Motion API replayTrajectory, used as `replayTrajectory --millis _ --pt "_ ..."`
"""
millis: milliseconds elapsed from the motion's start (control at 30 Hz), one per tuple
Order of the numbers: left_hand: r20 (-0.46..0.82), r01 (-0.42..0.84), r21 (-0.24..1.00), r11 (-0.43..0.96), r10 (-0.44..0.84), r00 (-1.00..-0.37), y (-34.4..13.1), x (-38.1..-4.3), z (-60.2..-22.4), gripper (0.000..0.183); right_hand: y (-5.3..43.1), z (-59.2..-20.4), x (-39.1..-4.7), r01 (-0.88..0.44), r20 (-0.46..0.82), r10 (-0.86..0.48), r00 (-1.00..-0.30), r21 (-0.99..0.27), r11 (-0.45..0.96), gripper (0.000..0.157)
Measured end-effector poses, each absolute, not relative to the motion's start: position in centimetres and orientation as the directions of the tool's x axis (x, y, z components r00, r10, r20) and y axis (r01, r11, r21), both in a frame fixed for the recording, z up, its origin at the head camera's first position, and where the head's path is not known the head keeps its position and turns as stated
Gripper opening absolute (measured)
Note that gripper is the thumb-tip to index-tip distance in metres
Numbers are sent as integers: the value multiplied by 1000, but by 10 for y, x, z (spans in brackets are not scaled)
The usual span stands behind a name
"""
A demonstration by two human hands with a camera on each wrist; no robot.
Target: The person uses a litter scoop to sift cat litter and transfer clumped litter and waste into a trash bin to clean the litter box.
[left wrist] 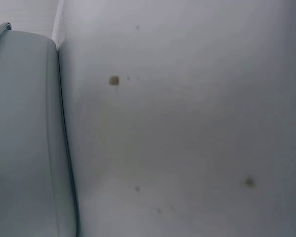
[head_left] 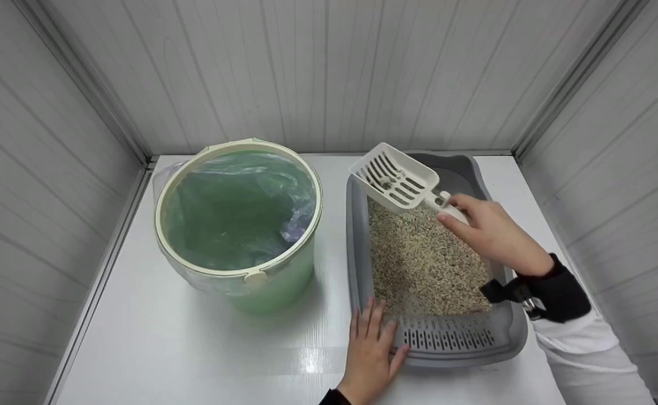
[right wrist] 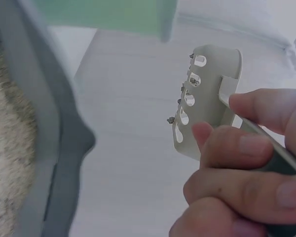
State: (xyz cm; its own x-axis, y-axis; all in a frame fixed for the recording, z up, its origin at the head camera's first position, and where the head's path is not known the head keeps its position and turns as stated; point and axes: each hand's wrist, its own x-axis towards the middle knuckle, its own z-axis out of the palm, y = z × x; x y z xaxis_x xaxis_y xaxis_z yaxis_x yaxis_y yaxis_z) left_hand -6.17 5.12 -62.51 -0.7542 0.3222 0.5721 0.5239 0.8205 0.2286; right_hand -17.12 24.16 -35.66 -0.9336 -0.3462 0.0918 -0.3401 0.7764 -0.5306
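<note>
My right hand (head_left: 489,228) grips the handle of a white slotted litter scoop (head_left: 426,175), held up over the far left part of a grey litter box (head_left: 358,253). A few small clumps sit on the scoop's slots; in the right wrist view, bits cling along the slotted edge of the scoop (right wrist: 214,74). Tan granular litter (head_left: 430,264) covers the box's floor. With fingers spread, my left hand (head_left: 369,351) rests on the near left corner of the box. The left wrist view does not show that hand.
Left of the box stands a green bucket (head_left: 278,295) with a cream rim and a clear plastic liner (head_left: 298,216). Both stand on a white table (head_left: 138,337), enclosed by grey panel walls (head_left: 306,73). Small specks (left wrist: 114,80) dot the white surface in the left wrist view.
</note>
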Motion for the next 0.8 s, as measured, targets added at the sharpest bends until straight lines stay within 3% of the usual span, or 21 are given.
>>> replayTrajectory --millis 367,633,800 --pt "574 528 246 813 317 -755 52 -63 -626 39 159 -318 -204 -503 21 -570 -821 -499 706 26" --pt "584 519 252 816 299 -754 51 -62 -625 44 113 -312 -217 -612 -54 -647 -761 -273 742 33" --pt "557 509 248 824 308 -771 52 -61 -624 46 97 -316 -217 -701 -2 -707 -707 -124 702 28"
